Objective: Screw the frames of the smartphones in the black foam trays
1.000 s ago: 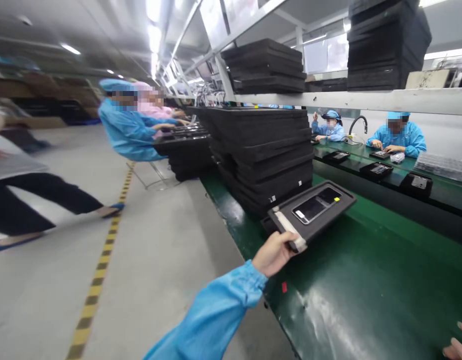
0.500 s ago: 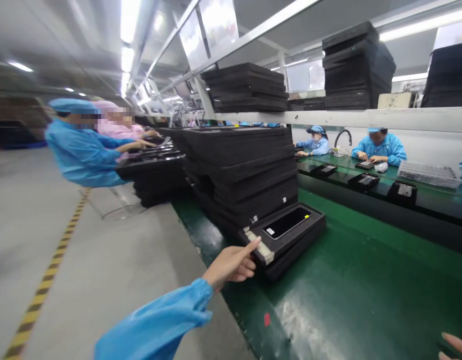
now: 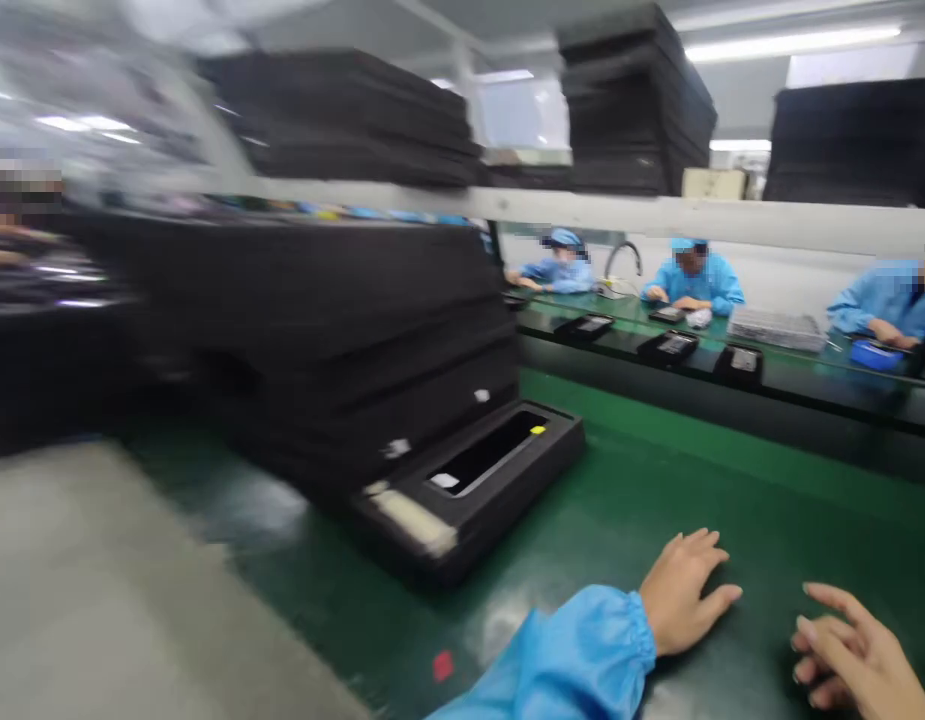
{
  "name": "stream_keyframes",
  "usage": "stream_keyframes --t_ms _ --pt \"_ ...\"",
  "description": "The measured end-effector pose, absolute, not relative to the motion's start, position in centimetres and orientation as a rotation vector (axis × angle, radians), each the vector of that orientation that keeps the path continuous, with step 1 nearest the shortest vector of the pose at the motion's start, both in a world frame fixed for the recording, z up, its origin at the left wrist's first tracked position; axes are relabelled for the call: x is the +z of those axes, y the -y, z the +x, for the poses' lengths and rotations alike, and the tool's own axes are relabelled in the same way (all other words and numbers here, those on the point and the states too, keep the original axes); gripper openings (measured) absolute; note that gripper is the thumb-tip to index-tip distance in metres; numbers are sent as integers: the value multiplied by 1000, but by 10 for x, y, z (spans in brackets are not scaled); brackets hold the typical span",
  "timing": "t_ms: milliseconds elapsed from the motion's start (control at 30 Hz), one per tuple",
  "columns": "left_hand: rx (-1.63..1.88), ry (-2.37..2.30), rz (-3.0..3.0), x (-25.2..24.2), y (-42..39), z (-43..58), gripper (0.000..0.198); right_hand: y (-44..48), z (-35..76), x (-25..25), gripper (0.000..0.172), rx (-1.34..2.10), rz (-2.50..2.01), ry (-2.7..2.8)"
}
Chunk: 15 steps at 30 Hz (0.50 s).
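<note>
Over the green table (image 3: 642,510), my left hand (image 3: 683,590) has its fingers spread and holds nothing. To its right, at the lower right of the view, my right hand (image 3: 852,650) is half curled with fingers apart, nothing between them. A black foam tray (image 3: 522,485) lies left of both hands, touched by neither. In its recess sits a phone (image 3: 481,455) with a dark screen, a white sticker at the near end and a yellow one at the far end. Pale tape (image 3: 413,518) covers the tray's near end.
Behind the foam tray rises a tall stack of black trays (image 3: 357,330). More black stacks (image 3: 634,110) stand on a white shelf (image 3: 657,212). Across the table, a black conveyor (image 3: 799,395) carries small trays, and people in blue work beyond it. A red mark (image 3: 442,666) is on the table.
My left hand has left the taped tray end and moved right over the table. More of my right hand shows. The view has turned right, and the tray and stack appear further left.
</note>
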State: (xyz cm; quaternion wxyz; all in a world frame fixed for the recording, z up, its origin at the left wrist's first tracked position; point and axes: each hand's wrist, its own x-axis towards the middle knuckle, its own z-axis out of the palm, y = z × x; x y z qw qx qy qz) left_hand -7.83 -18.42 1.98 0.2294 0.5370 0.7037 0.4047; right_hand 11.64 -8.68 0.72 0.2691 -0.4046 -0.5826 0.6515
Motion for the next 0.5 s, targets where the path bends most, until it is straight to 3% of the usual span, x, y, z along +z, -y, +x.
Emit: stream_keyframes --t_ms 67,267,500 --pt "982 -1797 1650 12 154 -57 40 67 133 21 72 1630 -1084 1760" --pt "730 -1768 1906 4 79 -35 44 -49 218 50 43 548 -1498 2087" --pt "763 -1856 1877 -6 67 -45 51 -175 252 49 32 -134 -1783 2273"
